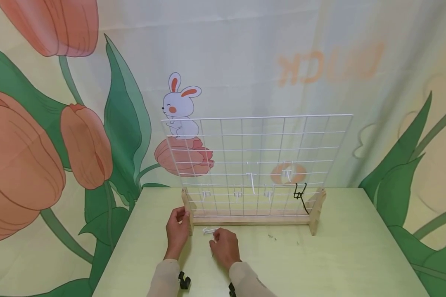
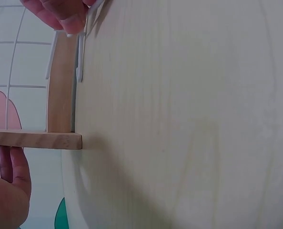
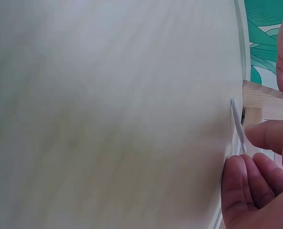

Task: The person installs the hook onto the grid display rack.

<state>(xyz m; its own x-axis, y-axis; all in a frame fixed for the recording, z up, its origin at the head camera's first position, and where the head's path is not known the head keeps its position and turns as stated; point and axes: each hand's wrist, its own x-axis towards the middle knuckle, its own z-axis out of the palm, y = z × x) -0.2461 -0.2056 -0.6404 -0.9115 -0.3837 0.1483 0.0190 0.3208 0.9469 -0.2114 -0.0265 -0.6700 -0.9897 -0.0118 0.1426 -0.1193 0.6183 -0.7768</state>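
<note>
A white wire grid rack (image 1: pixel 241 167) stands on a wooden base (image 1: pixel 252 219). My left hand (image 1: pixel 177 231) is at the outer side of the rack's left wooden end piece (image 1: pixel 186 210); in the left wrist view its fingers (image 2: pixel 20 167) lie fairly straight against that board. In front of the base, my right hand (image 1: pixel 226 247) pinches a white metal hook (image 1: pixel 209 231) between thumb and fingertips, low over the table. The right wrist view shows the hook's white prong (image 3: pixel 237 117) sticking out past the fingers; the rest of it is partly hidden.
Several white hooks, one a long-pronged hook (image 1: pixel 252 181), hang on the grid. A black hook (image 1: pixel 300 194) hangs at its right end. Small dark marks (image 1: pixel 272 237) lie on the pale table (image 1: pixel 342 264). A printed curtain (image 1: pixel 245 62) hangs behind.
</note>
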